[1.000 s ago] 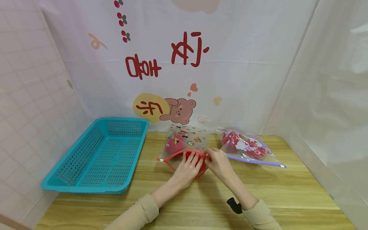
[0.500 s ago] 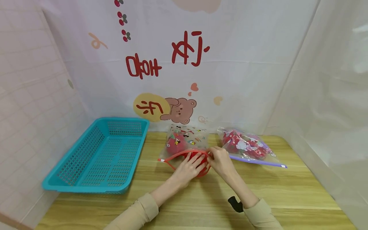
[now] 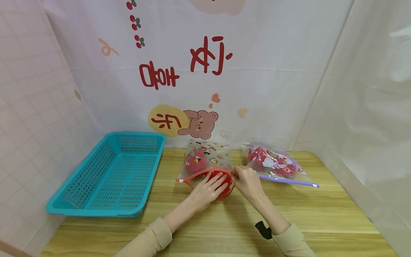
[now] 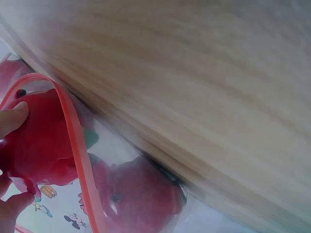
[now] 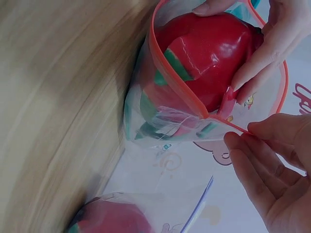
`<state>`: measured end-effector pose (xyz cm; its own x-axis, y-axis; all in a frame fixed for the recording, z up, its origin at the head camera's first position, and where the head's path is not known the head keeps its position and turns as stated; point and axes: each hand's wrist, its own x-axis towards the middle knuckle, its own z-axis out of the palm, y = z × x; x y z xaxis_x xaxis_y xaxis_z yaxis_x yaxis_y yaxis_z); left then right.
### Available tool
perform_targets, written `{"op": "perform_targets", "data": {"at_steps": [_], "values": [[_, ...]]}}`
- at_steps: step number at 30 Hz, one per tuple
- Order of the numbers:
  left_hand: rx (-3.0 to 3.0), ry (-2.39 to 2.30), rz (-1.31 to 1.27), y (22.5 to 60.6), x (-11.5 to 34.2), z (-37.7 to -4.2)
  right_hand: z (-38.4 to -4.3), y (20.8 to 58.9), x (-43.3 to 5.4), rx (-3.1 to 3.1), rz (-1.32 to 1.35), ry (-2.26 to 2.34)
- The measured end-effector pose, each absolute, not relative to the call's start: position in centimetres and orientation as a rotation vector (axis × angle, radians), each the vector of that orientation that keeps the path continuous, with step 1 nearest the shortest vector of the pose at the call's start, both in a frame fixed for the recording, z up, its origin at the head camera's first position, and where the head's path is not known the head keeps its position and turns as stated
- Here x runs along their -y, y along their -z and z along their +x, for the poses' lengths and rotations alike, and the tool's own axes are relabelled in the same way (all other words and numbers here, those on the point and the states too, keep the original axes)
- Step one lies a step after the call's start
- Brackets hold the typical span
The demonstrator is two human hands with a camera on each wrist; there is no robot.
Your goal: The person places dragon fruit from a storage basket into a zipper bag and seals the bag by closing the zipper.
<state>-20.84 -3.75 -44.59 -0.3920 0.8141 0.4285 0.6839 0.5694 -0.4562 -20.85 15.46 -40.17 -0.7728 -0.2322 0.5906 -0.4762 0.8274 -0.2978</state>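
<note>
A clear zip bag (image 3: 208,157) with cartoon prints and a red zip edge lies in the middle of the table, its mouth gaping toward me. My left hand (image 3: 205,192) grips a glossy red, fruit-shaped object (image 5: 209,53) with a green patch in the bag's mouth, thumb on one side and fingers on the other. With thumb and fingertips, my right hand (image 3: 248,182) pinches the right end of the red zip edge (image 5: 240,127). Farther inside the bag, another red fruit-shaped object (image 4: 141,194) shows through the plastic. A white slider (image 3: 181,181) sits at the zip's left end.
On the left stands a turquoise perforated basket (image 3: 153,175). To the right lies a second zip bag (image 3: 273,163) with a purple zip edge and red objects inside. A printed white cloth (image 3: 257,89) hangs behind the table.
My right hand has drawn the zip edge slightly to the right. The left hand has shifted a little on the red object, with its fingers more spread, and more of the red surface shows.
</note>
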Motion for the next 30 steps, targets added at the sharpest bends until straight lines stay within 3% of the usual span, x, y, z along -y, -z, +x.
{"op": "perform_targets", "data": {"at_steps": [15,30], "values": [[2.291,-0.212,-1.056,44.5,2.1,-21.9,-20.6,40.7,-15.3,2.426,0.599,-0.569],[2.119,-0.318,-1.106,45.1,2.4,-21.6,-20.5,41.0,-16.1,2.538,0.525,-0.513]]}}
